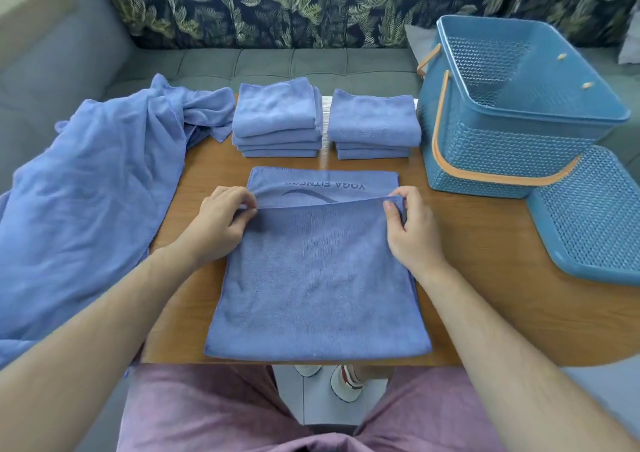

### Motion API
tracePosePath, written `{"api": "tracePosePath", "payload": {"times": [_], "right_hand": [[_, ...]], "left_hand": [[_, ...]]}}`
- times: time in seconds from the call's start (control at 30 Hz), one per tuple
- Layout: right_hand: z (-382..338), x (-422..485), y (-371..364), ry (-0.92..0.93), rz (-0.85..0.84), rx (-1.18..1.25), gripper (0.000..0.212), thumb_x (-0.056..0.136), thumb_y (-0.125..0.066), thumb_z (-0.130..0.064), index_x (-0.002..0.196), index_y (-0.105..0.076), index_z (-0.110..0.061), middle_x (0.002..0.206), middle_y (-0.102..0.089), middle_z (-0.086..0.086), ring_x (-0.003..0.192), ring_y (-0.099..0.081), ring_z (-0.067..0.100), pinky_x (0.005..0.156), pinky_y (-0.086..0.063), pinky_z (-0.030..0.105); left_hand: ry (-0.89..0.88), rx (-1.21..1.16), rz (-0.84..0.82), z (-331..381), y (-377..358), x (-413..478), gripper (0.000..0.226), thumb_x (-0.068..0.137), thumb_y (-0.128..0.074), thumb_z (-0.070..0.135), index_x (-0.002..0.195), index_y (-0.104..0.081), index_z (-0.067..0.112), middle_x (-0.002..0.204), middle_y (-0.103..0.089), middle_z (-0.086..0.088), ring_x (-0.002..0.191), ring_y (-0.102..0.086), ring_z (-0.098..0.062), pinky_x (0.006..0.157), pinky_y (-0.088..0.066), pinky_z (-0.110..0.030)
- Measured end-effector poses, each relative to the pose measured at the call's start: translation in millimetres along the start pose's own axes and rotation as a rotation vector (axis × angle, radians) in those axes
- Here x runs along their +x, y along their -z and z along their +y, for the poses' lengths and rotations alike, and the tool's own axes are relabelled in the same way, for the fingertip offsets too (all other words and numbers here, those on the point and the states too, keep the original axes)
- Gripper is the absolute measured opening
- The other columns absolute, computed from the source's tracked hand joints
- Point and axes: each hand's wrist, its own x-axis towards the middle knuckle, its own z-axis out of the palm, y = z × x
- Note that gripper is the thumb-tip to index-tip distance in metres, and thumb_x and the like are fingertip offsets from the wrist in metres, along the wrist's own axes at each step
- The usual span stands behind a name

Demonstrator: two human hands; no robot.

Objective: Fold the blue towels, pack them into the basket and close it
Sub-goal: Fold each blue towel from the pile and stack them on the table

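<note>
Folding looks midway: left hand [221, 219] and right hand [408, 230] each pinch a corner of the towel [311, 278] half-doubled on the table [485, 261], while beyond it two folded stacks [277, 119], a loose heap [86, 174] at left and the open, empty basket [512, 112], lid [588, 216] beside, await packing.

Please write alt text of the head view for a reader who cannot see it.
The left hand and right hand pinch the folded-over edge of a blue towel on a table. Behind lie two stacks of folded towels; an open basket and its lid sit right, loose towels left.
</note>
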Motion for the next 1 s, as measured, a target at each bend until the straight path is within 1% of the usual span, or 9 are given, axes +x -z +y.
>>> {"api": "tracePosePath", "payload": {"times": [0.07,0.17,0.33,0.4,0.53,0.67,0.83,0.93,1.0], "right_hand": [[0.2,-0.3,-2.3,-0.026,0.017,-0.022,0.009,0.103,-0.053,-0.021,0.109,-0.054,-0.014,0.072,-0.048,-0.015,0.069,-0.051,0.02,0.063,-0.035,0.037],[2.1,0.4,-3.2,-0.05,0.015,-0.038,0.011,0.104,-0.05,-0.025,0.11,-0.052,-0.016,0.071,-0.049,-0.01,0.068,-0.053,0.025,0.061,-0.036,0.039],[2.4,-0.4,-3.5,-0.103,0.069,-0.08,0.011,0.103,-0.053,-0.027,0.108,-0.054,-0.018,0.074,-0.056,-0.007,0.07,-0.057,0.026,0.06,-0.031,0.034],[2.8,-0.6,-3.6,-0.149,0.073,-0.073,0.011,0.102,-0.053,-0.029,0.107,-0.055,-0.019,0.076,-0.059,-0.007,0.072,-0.058,0.024,0.06,-0.031,0.034],[2.7,2.0,-4.6,-0.21,0.071,-0.128,0.013,0.101,-0.054,-0.031,0.106,-0.056,-0.019,0.077,-0.062,-0.004,0.074,-0.061,0.028,0.063,-0.039,0.036],[1.1,3.8,-4.3,-0.242,0.051,-0.178,0.012,0.1,-0.055,-0.033,0.098,-0.056,-0.021,0.073,-0.062,-0.003,0.072,-0.059,0.028,0.065,-0.044,0.038],[1.1,11.9,-0.3,-0.233,-0.028,-0.251,0.01,0.099,-0.053,-0.033,0.093,-0.051,-0.026,0.069,-0.057,-0.006,0.069,-0.056,0.026,0.062,-0.04,0.036],[5.3,26.9,1.4,-0.262,-0.12,-0.258,0.008,0.1,-0.05,-0.033,0.094,-0.049,-0.026,0.069,-0.058,-0.003,0.07,-0.057,0.03,0.061,-0.043,0.038],[7.4,33.6,-0.5,-0.29,-0.143,-0.279,0.009,0.099,-0.05,-0.034,0.095,-0.049,-0.027,0.071,-0.06,-0.002,0.073,-0.059,0.033,0.06,-0.043,0.037]], "left_hand": [[-0.003,-0.059,0.003,-1.1,0.3,5.4,0.012,0.1,-0.055,0.014,0.099,-0.054,0.026,0.103,-0.063,0.006,0.105,-0.052,-0.017,0.093,-0.042,-0.041],[0.002,-0.088,0.011,3.2,0.2,14.0,0.008,0.101,-0.051,0.018,0.101,-0.05,0.026,0.094,-0.065,0.004,0.088,-0.059,-0.022,0.078,-0.047,-0.041],[-0.005,-0.034,0.16,13.8,-8.1,15.9,0.003,0.1,-0.055,0.021,0.103,-0.054,0.022,0.082,-0.065,0.014,0.069,-0.054,-0.014,0.061,-0.037,-0.031],[0.022,-0.055,0.179,14.2,-8.8,14.9,0.004,0.1,-0.057,0.025,0.103,-0.056,0.024,0.081,-0.066,0.013,0.066,-0.056,-0.012,0.06,-0.041,-0.032],[0.085,-0.097,0.089,11.1,-5.8,21.0,0.005,0.097,-0.062,0.032,0.1,-0.06,0.028,0.081,-0.069,0.011,0.076,-0.063,-0.01,0.07,-0.05,-0.031],[0.106,-0.101,0.118,6.6,-10.0,21.7,0.01,0.092,-0.068,0.029,0.099,-0.063,0.025,0.085,-0.065,0.013,0.078,-0.058,-0.004,0.07,-0.042,-0.021],[0.064,-0.049,0.217,4.1,-19.3,13.4,0.005,0.091,-0.068,0.016,0.094,-0.065,0.019,0.089,-0.061,0.007,0.078,-0.052,-0.007,0.069,-0.039,-0.01],[0.114,-0.044,0.255,3.1,-18.1,17.2,0.003,0.092,-0.068,0.022,0.095,-0.067,0.022,0.085,-0.062,0.009,0.072,-0.051,-0.007,0.064,-0.037,-0.011],[0.161,-0.027,0.26,2.0,-20.1,20.5,0.004,0.091,-0.069,0.025,0.095,-0.068,0.025,0.08,-0.061,0.009,0.07,-0.051,-0.007,0.063,-0.039,-0.017]]}}
